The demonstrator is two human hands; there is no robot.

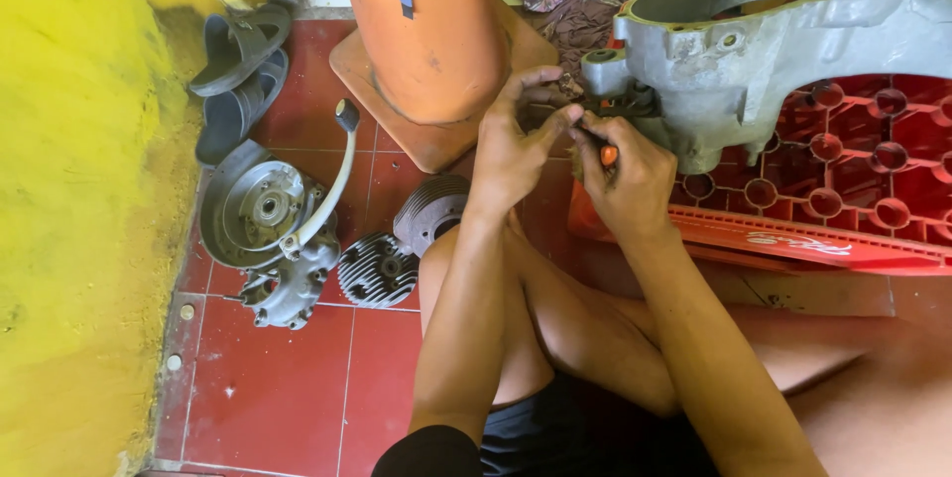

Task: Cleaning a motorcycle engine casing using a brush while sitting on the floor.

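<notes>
Left hand (pixel 511 145) pinching beside casing (pixel 754 51) on red crate (pixel 843 179); right hand (pixel 625 179) clamped on orange-handled tool (pixel 608 154) at casing's lower corner; best kept square, steadied, turned slowly without slipping.

Brightness: daylight is filling the scene evenly, and colours are showing strongly.
Source: light is seeming to come from the top of the frame.
Shadows: soft shade is lying under the arms, over the lap and along the wall (pixel 69 239) base.
Glare: pale sheen is showing on the casing (pixel 773 31) and the cone (pixel 426 31).
Focus: most of the frame is staying sharp; the hands are blurring slightly.
Edges: lines are bending a little near the corners.
</notes>
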